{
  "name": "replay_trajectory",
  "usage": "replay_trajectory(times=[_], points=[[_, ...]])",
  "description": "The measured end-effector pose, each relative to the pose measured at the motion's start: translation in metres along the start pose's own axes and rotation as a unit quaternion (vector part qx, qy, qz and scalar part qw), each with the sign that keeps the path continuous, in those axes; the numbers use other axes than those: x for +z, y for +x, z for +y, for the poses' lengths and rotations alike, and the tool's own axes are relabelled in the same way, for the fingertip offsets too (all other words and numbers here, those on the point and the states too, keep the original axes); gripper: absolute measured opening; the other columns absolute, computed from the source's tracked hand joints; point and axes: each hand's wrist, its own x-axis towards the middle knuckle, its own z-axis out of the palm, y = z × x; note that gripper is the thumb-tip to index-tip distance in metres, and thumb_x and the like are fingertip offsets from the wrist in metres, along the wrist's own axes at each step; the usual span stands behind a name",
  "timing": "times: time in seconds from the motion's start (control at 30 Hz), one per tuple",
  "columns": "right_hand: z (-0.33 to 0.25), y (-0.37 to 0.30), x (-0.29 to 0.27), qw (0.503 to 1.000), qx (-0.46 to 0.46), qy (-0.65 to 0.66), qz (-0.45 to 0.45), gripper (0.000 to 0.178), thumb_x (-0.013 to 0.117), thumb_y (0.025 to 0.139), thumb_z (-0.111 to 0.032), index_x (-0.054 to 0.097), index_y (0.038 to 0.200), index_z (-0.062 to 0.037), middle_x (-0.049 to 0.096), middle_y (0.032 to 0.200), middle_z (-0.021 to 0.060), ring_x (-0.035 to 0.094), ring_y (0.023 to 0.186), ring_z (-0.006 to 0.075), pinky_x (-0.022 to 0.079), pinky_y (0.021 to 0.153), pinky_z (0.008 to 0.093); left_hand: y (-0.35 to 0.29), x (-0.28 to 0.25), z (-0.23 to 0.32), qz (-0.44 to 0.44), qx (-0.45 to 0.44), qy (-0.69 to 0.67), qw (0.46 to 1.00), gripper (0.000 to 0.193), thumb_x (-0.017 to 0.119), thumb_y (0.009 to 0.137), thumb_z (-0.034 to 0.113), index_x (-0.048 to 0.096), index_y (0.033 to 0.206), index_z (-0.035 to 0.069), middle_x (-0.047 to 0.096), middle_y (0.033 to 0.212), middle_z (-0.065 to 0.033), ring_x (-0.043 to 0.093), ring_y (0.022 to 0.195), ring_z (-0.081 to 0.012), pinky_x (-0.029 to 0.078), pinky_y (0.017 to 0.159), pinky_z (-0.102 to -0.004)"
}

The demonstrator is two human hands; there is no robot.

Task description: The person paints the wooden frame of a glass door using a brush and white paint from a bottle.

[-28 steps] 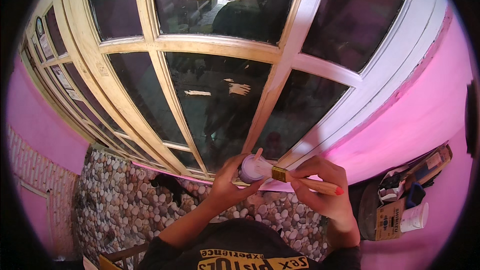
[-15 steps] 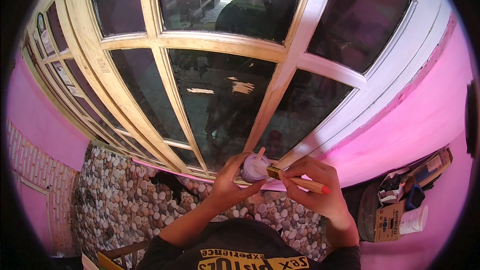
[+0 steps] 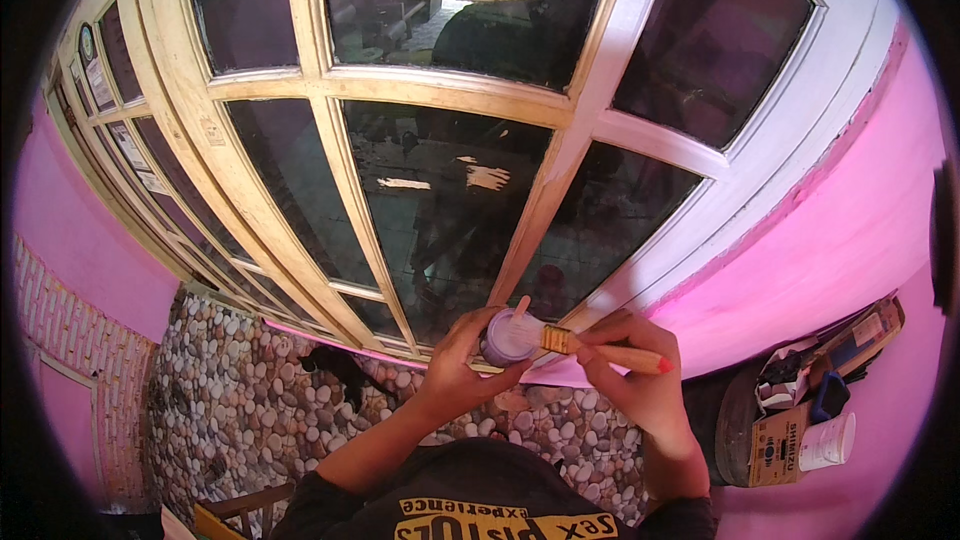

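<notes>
My left hand [image 3: 462, 365] is wrapped round a small cup of pale lilac paint [image 3: 507, 340], held in front of my chest. A pinkish flat stick [image 3: 521, 306] pokes up from the cup's far side. In my right hand [image 3: 640, 372] is a paintbrush [image 3: 625, 357] with a wooden, red-tipped handle and a gold-coloured metal band. Its bristles [image 3: 527, 333] are pale with paint and reach over the cup's right rim. Beyond the cup stands a paned window frame [image 3: 440, 90], cream on the left, and pale white-lilac on the right.
A black cat [image 3: 345, 370] is on the pebble-patterned floor [image 3: 240, 400] to the left. Against the pink wall [image 3: 800, 270] at right are a cardboard box [image 3: 778, 448], a white tub [image 3: 828, 440] and other clutter. Part of a wooden chair or stool [image 3: 235, 515] shows at lower left.
The brush has shifted slightly right and its bristles now show more, drawn to the cup's rim. My right hand moved a little with it; the left hand and cup stay nearly still.
</notes>
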Motion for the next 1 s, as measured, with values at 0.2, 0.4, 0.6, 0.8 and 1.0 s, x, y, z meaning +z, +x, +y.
replay_trajectory(times=[0.2, 0.4, 0.6, 0.8, 1.0], points=[[0.008, -0.006, 0.005, 0.959, 0.14, 0.214, 0.123, 0.012, 0.071, 0.096, -0.002, 0.065, 0.101, 0.0068, 0.074, 0.092, 0.0161, 0.073, 0.076, 0.021, 0.061, 0.069, 0.0325, -0.002, 0.003, -0.006, 0.007, 0.0, -0.008, 1.0, 0.071, 0.092, 0.075, 0.015, 0.058, 0.135, -0.001, 0.065, 0.125, -0.0178, 0.066, 0.116, -0.0298, 0.053, 0.098, -0.039], [0.022, -0.01, 0.011, 0.927, 0.16, 0.286, 0.182, 0.015, 0.064, 0.103, -0.011, 0.061, 0.097, 0.0021, 0.072, 0.082, 0.0184, 0.07, 0.063, 0.0235, 0.059, 0.055, 0.0351, -0.002, 0.004, 0.001, 0.016, 0.006, 0.002, 1.0, 0.071, 0.092, 0.075, 0.016, 0.058, 0.135, -0.001, 0.065, 0.125, -0.0182, 0.067, 0.115, -0.0301, 0.054, 0.098, -0.0391], [0.032, -0.023, 0.013, 0.87, 0.151, 0.404, 0.24, 0.015, 0.061, 0.105, -0.015, 0.062, 0.101, -0.0003, 0.071, 0.08, 0.016, 0.071, 0.062, 0.026, 0.059, 0.055, 0.0356, -0.005, 0.013, -0.008, 0.015, 0.008, -0.005, 1.0, 0.072, 0.094, 0.073, 0.018, 0.059, 0.133, 0.001, 0.067, 0.123, -0.0164, 0.067, 0.113, -0.0268, 0.053, 0.098, -0.0381], [-0.005, -0.001, -0.02, 0.866, -0.023, 0.398, 0.301, 0.013, 0.062, 0.103, -0.012, 0.059, 0.107, -0.0004, 0.071, 0.089, 0.0188, 0.073, 0.072, 0.0275, 0.061, 0.067, 0.038, -0.013, 0.01, -0.012, 0.036, 0.02, 0.006, 0.999, 0.069, 0.095, 0.073, 0.018, 0.06, 0.129, -0.001, 0.069, 0.116, -0.0161, 0.069, 0.107, -0.0273, 0.055, 0.093, -0.039], [-0.054, 0.036, -0.083, 0.832, -0.245, 0.142, 0.478, 0.02, 0.066, 0.101, -0.008, 0.061, 0.116, 0.0058, 0.07, 0.102, 0.0183, 0.073, 0.086, 0.0235, 0.059, 0.081, 0.0347, -0.018, 0.01, -0.012, 0.021, 0.029, 0.019, 0.999, 0.07, 0.094, 0.074, 0.02, 0.059, 0.131, -0.002, 0.07, 0.117, -0.0166, 0.07, 0.109, -0.0267, 0.055, 0.095, -0.0395]])
